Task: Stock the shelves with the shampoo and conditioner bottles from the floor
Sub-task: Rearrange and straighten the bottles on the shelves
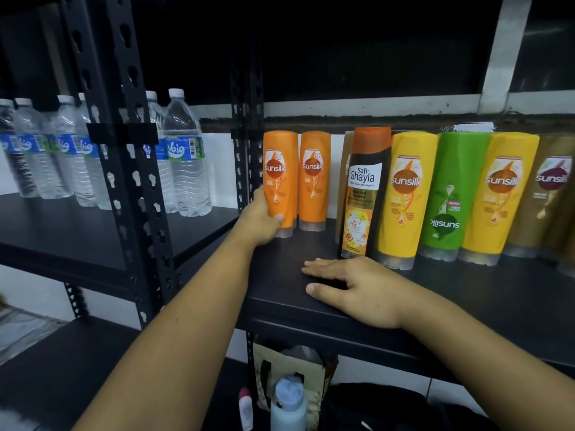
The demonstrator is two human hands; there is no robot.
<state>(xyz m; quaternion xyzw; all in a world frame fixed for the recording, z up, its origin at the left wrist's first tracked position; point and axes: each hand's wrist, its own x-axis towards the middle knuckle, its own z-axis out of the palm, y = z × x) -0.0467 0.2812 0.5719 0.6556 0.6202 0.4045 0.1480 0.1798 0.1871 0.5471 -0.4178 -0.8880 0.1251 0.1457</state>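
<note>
**Shelf board, black metal** (280, 293): carried one row of hair-care bottles along its back, each standing on its clear cap.

1. **Orange Sunsilk bottle** (280, 178): at the far left of the row, upright, cap on the board. The left hand (259, 220) gripped its lower part, thumb curled across the front and fingers hidden behind.
2. **Second orange Sunsilk bottle** (314, 178): just beside the first, upright, not held.
3. **Safi Shayla bottle** (364, 191): brown and orange, taller than the others and leaning slightly. A small gap separated it from the orange pair.
4. **Yellow Sunsilk bottle** (404, 197): just beside the Safi Shayla bottle.
5. **Green Sunsilk bottle** (448, 194): between the two yellow ones, its label upside down.
6. **Second yellow Sunsilk bottle** (497, 197): right of the green one.
7. **Brown Sunsilk bottle** (550, 194): at the right edge of view, partly cut off.

**Right hand** (351, 287): lay palm down on the bare front of the board, near the foot of the Safi Shayla bottle. Its fingers were straight and slightly spread, holding nothing.

**Neighbouring shelf, left:** a cluster of clear water bottles (183, 157) with blue labels and white caps, standing upright.

**Below the board:** a paper bag (323, 368), a pale blue flask (287, 405), a small white bottle with a red cap (245, 409) and a black bag (373, 409), all close together.
</note>
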